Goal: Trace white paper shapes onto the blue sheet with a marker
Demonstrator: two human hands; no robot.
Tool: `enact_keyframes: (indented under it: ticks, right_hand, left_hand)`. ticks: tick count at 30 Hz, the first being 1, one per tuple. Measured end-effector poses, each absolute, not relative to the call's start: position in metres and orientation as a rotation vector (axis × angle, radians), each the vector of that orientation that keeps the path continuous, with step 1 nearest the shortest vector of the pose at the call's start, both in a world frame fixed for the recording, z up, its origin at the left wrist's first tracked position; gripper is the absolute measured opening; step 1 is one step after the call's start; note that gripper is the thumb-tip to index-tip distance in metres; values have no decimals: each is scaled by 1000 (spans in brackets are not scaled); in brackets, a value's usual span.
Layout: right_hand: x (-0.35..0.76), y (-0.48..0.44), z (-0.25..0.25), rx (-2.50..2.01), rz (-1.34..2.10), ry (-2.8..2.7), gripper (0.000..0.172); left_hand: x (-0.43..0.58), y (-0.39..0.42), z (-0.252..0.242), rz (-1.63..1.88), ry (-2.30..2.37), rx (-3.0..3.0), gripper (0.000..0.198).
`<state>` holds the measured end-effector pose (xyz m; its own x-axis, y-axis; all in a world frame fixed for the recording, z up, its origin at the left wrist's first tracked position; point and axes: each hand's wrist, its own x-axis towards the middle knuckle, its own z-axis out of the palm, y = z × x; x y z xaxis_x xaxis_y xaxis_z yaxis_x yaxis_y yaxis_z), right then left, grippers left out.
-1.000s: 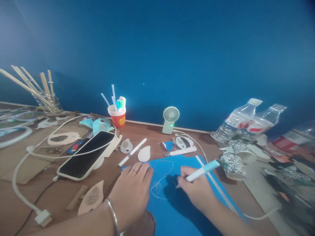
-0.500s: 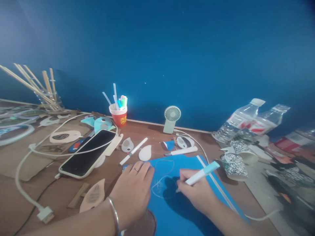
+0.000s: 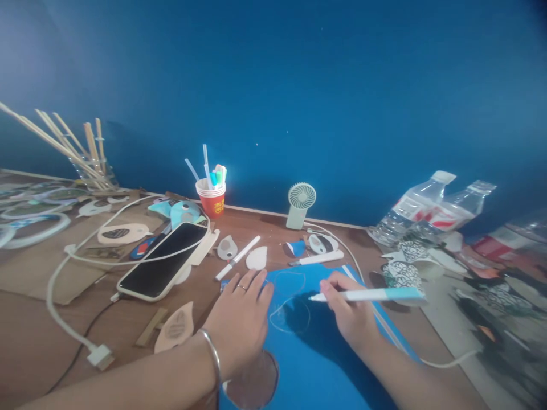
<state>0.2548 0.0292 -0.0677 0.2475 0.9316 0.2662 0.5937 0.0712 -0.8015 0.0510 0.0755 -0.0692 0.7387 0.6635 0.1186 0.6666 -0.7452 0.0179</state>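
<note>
A marker with a white barrel and light blue end [image 3: 371,294] lies in the grip of my right hand [image 3: 352,313], tilted almost flat, its tip just over a blue sheet [image 3: 299,364]. Pale drawn outlines, one rounded and one leaf-like, show on the sheet near that tip. My left hand [image 3: 241,313] rests palm down on the sheet's left part, fingers stretched out, with a ring and a silver bangle. Beside its wrist is a rounded cut-out hole in the sheet, showing brown table. Just beyond its fingertips lie a white drop-shaped piece [image 3: 257,258] and a slim white pen [image 3: 237,258].
At left lie a phone [image 3: 164,262] with a white cable across it and a beige leaf-shaped piece [image 3: 175,327]. Behind stand a red paper cup [image 3: 211,199] of markers and a small fan [image 3: 301,202]. Plastic bottles [image 3: 419,202] lean at right; a craft knife [image 3: 318,258] lies beyond the sheet.
My right hand has lifted the marker's tip up from the outline and tipped the marker flatter. The outline's right side has grown. The left hand stays on the sheet; the view has shifted slightly.
</note>
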Motion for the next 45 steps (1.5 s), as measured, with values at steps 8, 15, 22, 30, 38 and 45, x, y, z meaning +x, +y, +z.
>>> enact_keyframes:
  ticks: [8, 15, 22, 30, 38, 45]
  right_hand:
    - [270, 48, -59, -1671, 368, -1458, 32]
    - [253, 0, -29, -1840, 581, -1469, 12]
    - [218, -37, -51, -1840, 685, -1335, 24]
    - [215, -30, -76, -1684, 426, -1561, 27]
    - [216, -28, -79, -1669, 512, -1596, 24]
    - [219, -30, -67, -1754, 469, -1524, 30]
  left_hand:
    - [50, 75, -63, -184, -1089, -2889, 35]
    - [52, 66, -58, -126, -1083, -2884, 29]
    - [53, 67, -57, -117, -1076, -2900, 26]
    - [56, 70, -57, -84, -1087, -2918, 25]
    - [59, 71, -55, -76, -1098, -2937, 25]
    - [58, 72, -57, -74, -1101, -2947, 24]
